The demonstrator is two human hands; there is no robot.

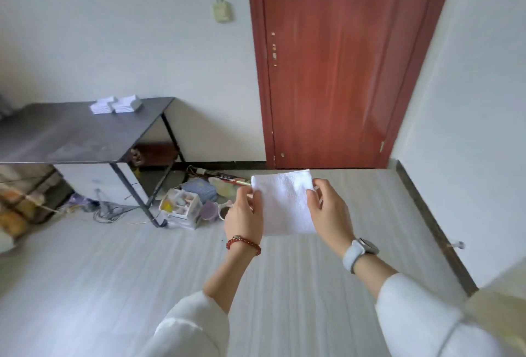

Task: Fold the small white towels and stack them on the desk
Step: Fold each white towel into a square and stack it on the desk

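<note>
Held up in mid-air over the pale striped floor (284, 285): one small white terry towel (286, 204), already a neat square, hanging flat between both hands. Left hand (244, 214) pinching the left edge, thumb on the near face and fingers behind; right hand (330, 211) gripping the right edge the same way. Red bead bracelet (243, 244) on the left wrist, pale grey watch (360, 251) on the right.

Well apart to the left, a dark flat-topped counter (71, 134) on thin black legs, carrying two low stacks of folded white towels (116, 104) side by side at its far corner. Beneath and beside it, a clutter of small boxes and oddments (187, 202) on the floor. Behind, a reddish-brown wooden door (341, 71).

Judging by the shape, folding nearly or fully finished, with carrying over and stacking left to do. For doing this well: keep both edges level and taut so the layers stay aligned; if one more fold is wanted, bring the side edges together squarely and run a thumb along the crease. Then carry it flat, supported underneath rather than dangling, and lower it onto one stack with corners matched. Likely risks: layers slipping apart on the way, or a careless landing nudging a soft stack askew.
</note>
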